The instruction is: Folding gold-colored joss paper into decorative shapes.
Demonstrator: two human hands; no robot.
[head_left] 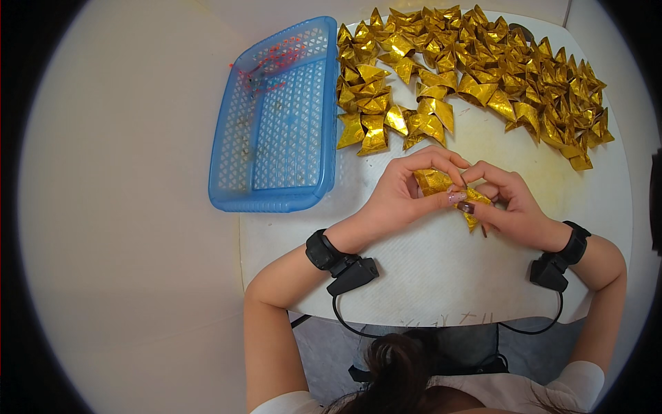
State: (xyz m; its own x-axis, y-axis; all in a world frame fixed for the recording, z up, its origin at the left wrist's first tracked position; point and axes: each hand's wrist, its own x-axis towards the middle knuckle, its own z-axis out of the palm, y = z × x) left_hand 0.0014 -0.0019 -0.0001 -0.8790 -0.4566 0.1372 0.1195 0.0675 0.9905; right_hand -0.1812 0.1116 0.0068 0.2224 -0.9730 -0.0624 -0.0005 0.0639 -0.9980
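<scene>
Between my two hands, above the white table, is a folded gold foil paper piece (434, 181), pointed at its lower end. My left hand (414, 186) is closed on its left side, with the thumb pressed on the front. My right hand (509, 203) pinches the right side, thumb and fingers meeting near the middle. Part of the foil is hidden behind my fingers. Beyond my hands lie many similar folded gold foil pieces (427, 127), packed close together in an arc across the far side of the table.
A blue plastic basket (272, 205) with a lattice bottom stands at the table's left edge, with some red strands in its far end. The white table (414, 290) curves toward me. Black devices (352, 274) with cables are strapped to both wrists.
</scene>
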